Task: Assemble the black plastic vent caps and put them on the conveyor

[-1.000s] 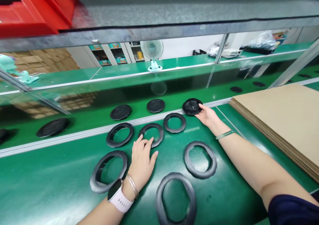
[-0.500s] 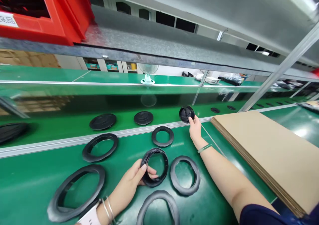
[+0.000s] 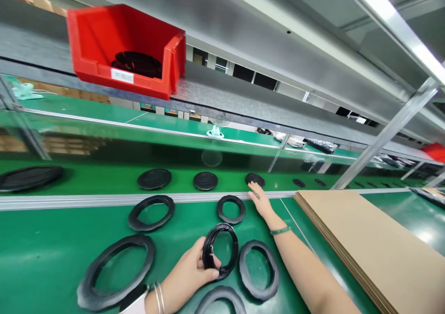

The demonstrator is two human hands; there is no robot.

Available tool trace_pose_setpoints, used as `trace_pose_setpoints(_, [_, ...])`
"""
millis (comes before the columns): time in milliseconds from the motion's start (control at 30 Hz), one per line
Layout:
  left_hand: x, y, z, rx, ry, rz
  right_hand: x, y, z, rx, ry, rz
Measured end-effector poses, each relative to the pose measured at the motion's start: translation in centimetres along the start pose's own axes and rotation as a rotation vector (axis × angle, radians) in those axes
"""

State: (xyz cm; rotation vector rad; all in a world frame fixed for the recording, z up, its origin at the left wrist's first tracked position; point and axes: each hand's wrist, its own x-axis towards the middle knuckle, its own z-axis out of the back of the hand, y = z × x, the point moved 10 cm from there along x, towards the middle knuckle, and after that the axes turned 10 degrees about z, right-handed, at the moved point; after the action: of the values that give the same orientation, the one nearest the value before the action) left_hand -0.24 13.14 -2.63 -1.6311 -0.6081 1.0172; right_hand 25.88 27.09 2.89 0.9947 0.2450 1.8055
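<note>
My left hand [image 3: 194,268] grips a glossy black plastic ring [image 3: 235,249] by its left side, tilted up above the green table. Reaching forward, my right hand [image 3: 261,202] has its fingers stretched apart at the near edge of a round black disc [image 3: 255,179], which lies flat on the green belt. Whether the fingertips touch it I cannot tell. Around the held ring lie dull grey-black rings: a small one [image 3: 240,218] behind, one to the right [image 3: 274,277], and one at the bottom edge [image 3: 222,291], partly cut off.
Two more rings lie left, a middle one [image 3: 134,213] and a large one [image 3: 91,284]. Several black discs, including one [image 3: 154,178], sit along the belt [image 3: 104,184]. Cardboard sheets [image 3: 368,230] are stacked right. A red bin [image 3: 121,84] stands on the overhead shelf, beside a slanting metal post [image 3: 385,133].
My right hand has lowered the black disc onto the belt and opened. My left hand still holds the ring, turned slightly. The view has tilted up, bringing the red bin further into sight.
</note>
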Motion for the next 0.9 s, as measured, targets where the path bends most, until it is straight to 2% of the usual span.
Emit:
trace_pose_setpoints(100, [0.1, 0.6, -0.4, -0.002, 0.036, 0.017, -1.6, 4.3, -3.6, 0.092, 0.246, 0.146])
trace_pose_setpoints(167, [0.1, 0.8, -0.6, 0.001, 0.064, 0.017, -2.4, 5.8, -5.2, 0.161, 0.342, 0.184])
trace_pose_setpoints(300, [-0.1, 0.3, -0.3, -0.081, 0.084, -0.048, -2.0, 4.7, -5.1, 0.281, 0.298, 0.106])
trace_pose_setpoints(400, [-0.4, -0.8, 1.8, -0.242, -0.050, -0.139, -1.7, 3.7, -4.6, 0.349, 0.277, 0.056])
trace_pose_setpoints(500, [-0.5, -0.9, 4.8, -0.383, -0.278, -0.133, -2.0, 5.0, -4.7, 0.392, 0.315, 0.040])
trace_pose_setpoints(533, [-0.6, -0.8, 5.7, -0.423, -0.353, -0.120, -2.2, 6.0, -5.1, 0.433, 0.363, 0.044])
trace_pose_setpoints(600, [-0.9, -0.7, 7.0, -0.497, -0.466, -0.101, -3.2, 8.7, -6.4, 0.588, 0.540, 0.055])
trace_pose_setpoints(700, [-0.8, -0.6, 7.5, -0.578, -0.503, -0.079, -5.0, 11.4, -8.1, 0.827, 0.812, 0.023])
trace_pose_setpoints(767, [-0.6, -0.6, 7.0, -0.588, -0.458, -0.065, -5.1, 10.3, -8.5, 0.883, 0.813, -0.062])
trace_pose_setpoints(900, [-0.6, -0.2, 6.4, -0.574, -0.421, -0.023, -3.8, 4.2, -8.1, 0.958, 0.519, -0.274])
